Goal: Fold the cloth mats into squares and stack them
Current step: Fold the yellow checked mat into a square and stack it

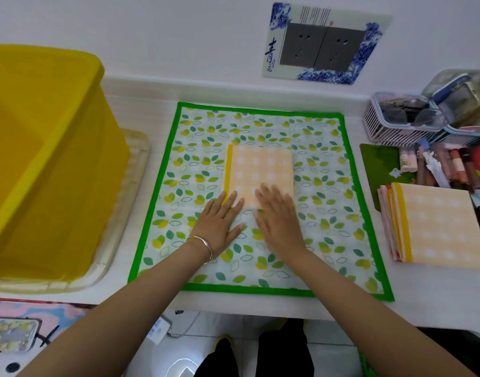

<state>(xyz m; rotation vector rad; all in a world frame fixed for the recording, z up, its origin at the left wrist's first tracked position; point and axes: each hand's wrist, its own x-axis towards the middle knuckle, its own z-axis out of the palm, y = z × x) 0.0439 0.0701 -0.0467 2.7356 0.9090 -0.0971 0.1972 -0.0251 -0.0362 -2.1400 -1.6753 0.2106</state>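
Observation:
A folded orange checked mat [260, 170] with a yellow edge lies in the middle of a large leaf-patterned mat [323, 186] with a green border, spread flat on the white table. My left hand [219, 224] lies flat with straight fingers, its fingertips on the folded mat's near left corner. My right hand [279, 221] lies flat beside it, fingers spread, fingertips on the mat's near edge. At the right sits a stack of folded mats [437, 227], orange checked on top, pink ones showing below.
A big yellow plastic bin [43, 148] stands on a clear tray at the left. A white basket [396, 123] and several tubes and pens crowd the back right. Wall sockets [323, 47] are behind. A phone [10, 333] lies at the near left.

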